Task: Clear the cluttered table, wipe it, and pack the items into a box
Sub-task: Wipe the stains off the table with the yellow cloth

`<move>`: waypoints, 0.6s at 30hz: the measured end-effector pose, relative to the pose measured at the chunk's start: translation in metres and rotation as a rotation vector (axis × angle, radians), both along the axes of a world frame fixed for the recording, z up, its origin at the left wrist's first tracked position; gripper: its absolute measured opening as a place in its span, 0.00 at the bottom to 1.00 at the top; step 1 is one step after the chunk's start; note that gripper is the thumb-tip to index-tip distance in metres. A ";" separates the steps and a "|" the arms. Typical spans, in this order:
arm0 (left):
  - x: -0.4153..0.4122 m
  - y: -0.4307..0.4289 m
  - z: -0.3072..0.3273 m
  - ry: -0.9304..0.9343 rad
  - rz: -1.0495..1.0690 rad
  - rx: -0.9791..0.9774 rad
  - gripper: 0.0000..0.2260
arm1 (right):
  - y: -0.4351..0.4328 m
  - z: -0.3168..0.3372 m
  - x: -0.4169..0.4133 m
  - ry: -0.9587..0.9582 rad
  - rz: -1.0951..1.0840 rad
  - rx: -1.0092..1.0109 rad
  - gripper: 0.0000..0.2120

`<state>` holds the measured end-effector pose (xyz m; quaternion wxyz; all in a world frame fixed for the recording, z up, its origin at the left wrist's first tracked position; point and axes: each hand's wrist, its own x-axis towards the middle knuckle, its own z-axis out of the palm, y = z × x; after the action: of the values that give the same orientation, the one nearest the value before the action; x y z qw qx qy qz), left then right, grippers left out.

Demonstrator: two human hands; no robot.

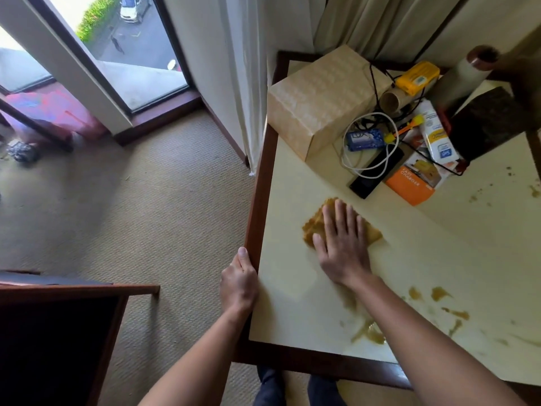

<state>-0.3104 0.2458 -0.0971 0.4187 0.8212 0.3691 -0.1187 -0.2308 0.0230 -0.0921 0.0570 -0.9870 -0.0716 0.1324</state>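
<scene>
**Now, spills sit behind the wiping hand**

Counter (292,303) edge: gripped by the left hand (238,281). Right hand (344,247), fingers (339,212) straight and flat, presses the cloth (314,222) mid-counter. Brown smears (369,332) lie nearer the person, rightward, closest to that arm.

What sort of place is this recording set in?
Probably a hotel room on an upper floor: wall-to-wall carpet, long curtains beside a tall window looking down on a parked car, and a wood-framed table holding a wrapped soap bar.
</scene>
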 end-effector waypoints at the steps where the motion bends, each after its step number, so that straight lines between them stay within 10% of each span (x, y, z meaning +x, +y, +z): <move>1: 0.000 0.000 -0.001 0.002 -0.003 0.012 0.27 | 0.013 -0.001 0.008 0.006 -0.044 0.008 0.36; 12: -0.015 -0.010 0.001 -0.156 -0.208 0.201 0.25 | 0.005 0.004 -0.152 0.001 0.230 0.078 0.33; 18: -0.025 -0.021 -0.005 -0.269 -0.659 0.468 0.30 | -0.115 0.004 -0.140 0.029 -0.213 -0.016 0.33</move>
<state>-0.3356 0.2251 -0.1016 0.2052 0.9763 0.0459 -0.0511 -0.3707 -0.0916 -0.0881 0.0642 -0.9874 0.0358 0.1405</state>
